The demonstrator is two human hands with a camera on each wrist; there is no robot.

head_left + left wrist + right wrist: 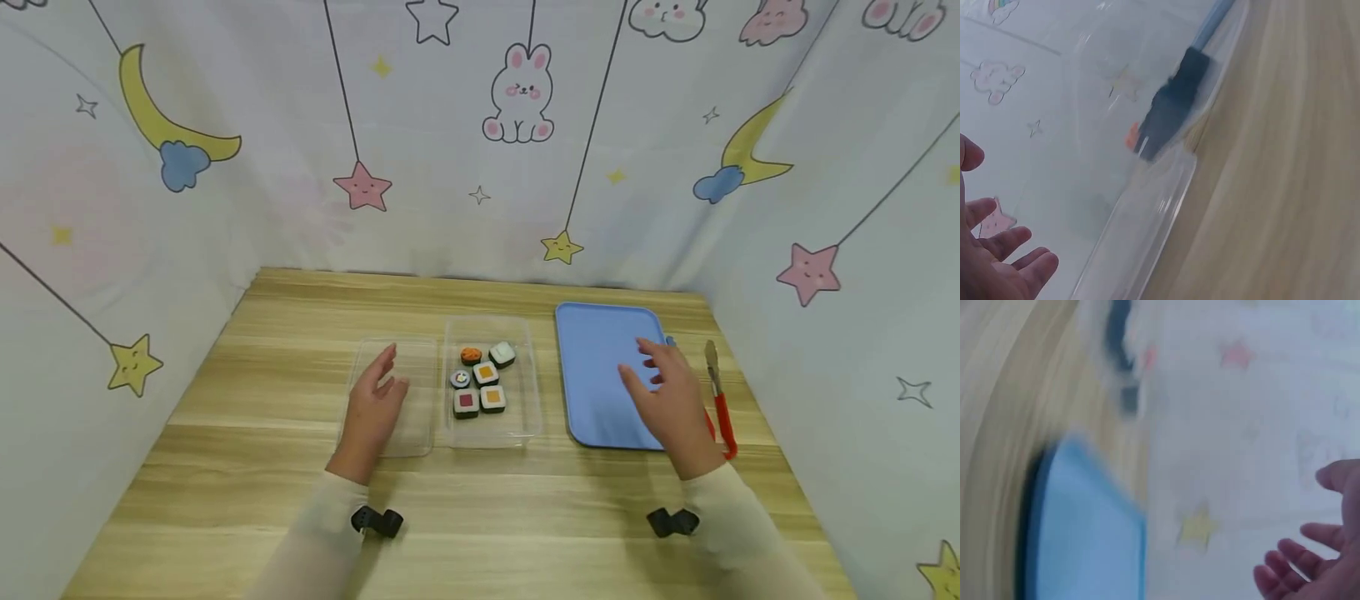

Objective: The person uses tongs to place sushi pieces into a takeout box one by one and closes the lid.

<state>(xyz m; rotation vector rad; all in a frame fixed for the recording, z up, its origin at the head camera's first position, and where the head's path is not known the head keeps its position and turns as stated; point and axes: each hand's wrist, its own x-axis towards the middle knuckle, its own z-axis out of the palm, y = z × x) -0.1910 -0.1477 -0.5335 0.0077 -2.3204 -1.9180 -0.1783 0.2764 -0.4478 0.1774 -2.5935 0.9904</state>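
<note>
My left hand [372,410] hovers over a clear plastic lid [416,417], fingers relaxed and holding nothing. Beside the lid is a clear plastic container [517,429] with several sushi pieces in it, among them a roll with a dark red centre [466,402], rolls with yellow centres [492,397] and an orange-topped piece [471,356]. On the right, my right hand [671,408] is above the right side of a blue tray [600,375], its fingers loosely bent with nothing between them. Red-handled tongs [723,421] lie beyond that hand, partly hidden by it.
The wooden table [487,525] ends at a white patterned curtain [450,225], which also hangs along both sides. A black wrist camera [377,522] sits on the left wrist, another [673,522] on the right.
</note>
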